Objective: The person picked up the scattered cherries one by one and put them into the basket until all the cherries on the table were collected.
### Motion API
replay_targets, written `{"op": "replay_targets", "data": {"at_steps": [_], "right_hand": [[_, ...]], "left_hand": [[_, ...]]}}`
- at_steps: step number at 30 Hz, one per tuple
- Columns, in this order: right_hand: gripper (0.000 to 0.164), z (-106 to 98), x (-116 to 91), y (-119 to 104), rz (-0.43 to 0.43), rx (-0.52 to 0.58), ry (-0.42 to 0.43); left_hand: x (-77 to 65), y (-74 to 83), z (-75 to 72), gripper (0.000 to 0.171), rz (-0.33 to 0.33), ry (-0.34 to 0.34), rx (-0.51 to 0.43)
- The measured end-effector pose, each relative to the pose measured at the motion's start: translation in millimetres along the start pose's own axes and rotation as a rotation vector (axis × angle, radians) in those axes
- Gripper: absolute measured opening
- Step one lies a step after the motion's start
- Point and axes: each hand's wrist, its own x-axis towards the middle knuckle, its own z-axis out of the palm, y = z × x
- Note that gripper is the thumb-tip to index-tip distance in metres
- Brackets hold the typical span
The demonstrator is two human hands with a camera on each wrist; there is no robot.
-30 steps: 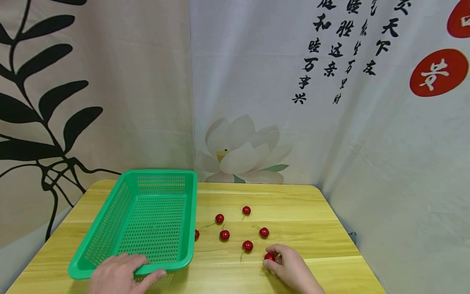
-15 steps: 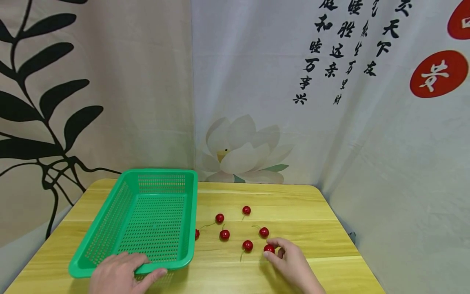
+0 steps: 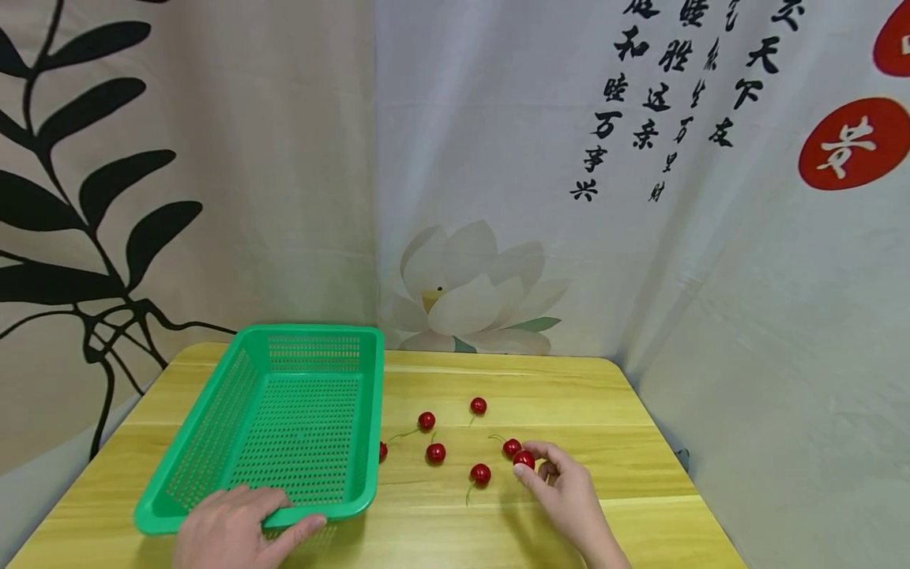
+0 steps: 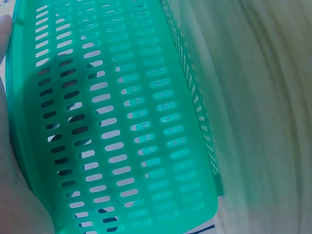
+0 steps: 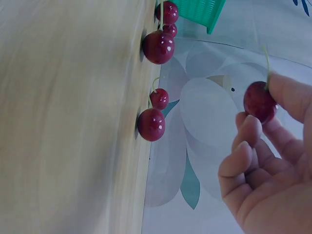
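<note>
My left hand [image 3: 238, 528] grips the near rim of a green perforated plastic basket [image 3: 375, 442], thumb on the outside. In the left wrist view the basket's slotted wall [image 4: 122, 122] fills most of the picture. My right hand [image 3: 565, 494] pinches a dark red cherry [image 3: 524, 460] between thumb and fingertips. That cherry [image 5: 260, 101] shows a green stem and hangs clear of the tabletop in the right wrist view. Just behind it lies another cherry [image 3: 511, 448], overlapped by it in the head view. A further cherry [image 3: 480, 475] lies to the left of my right hand.
More stemmed cherries lie on the wooden table [image 3: 569, 395]: one far back [image 3: 479, 406], a cherry [image 3: 426, 421] and its near neighbour [image 3: 436, 454] in the middle. One cherry [image 3: 383, 451] is partly hidden by the basket's right side. A printed curtain [image 3: 498, 158] hangs behind.
My right hand has lifted the cherry off the table and carried it up and slightly away from me. My left hand and the basket have stayed in place.
</note>
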Motion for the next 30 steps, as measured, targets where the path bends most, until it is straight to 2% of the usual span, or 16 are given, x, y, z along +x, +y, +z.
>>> {"op": "replay_targets", "data": {"at_steps": [12,20,30], "right_hand": [[0.026,-1.8,2.6,-14.3,-0.026,0.121,0.065],[0.027,-1.4,6.7,-20.0,-0.058,0.095,0.069],[0.027,1.1,9.9,-36.4,-0.080,0.109,0.060]], "left_hand": [[0.1,-1.1,0.6,0.044,0.005,-0.004,0.010],[-1.1,-1.8,1.8,0.042,0.025,0.037,0.001],[-0.6,-1.2,1.4,0.041,0.020,0.015,0.010]]}}
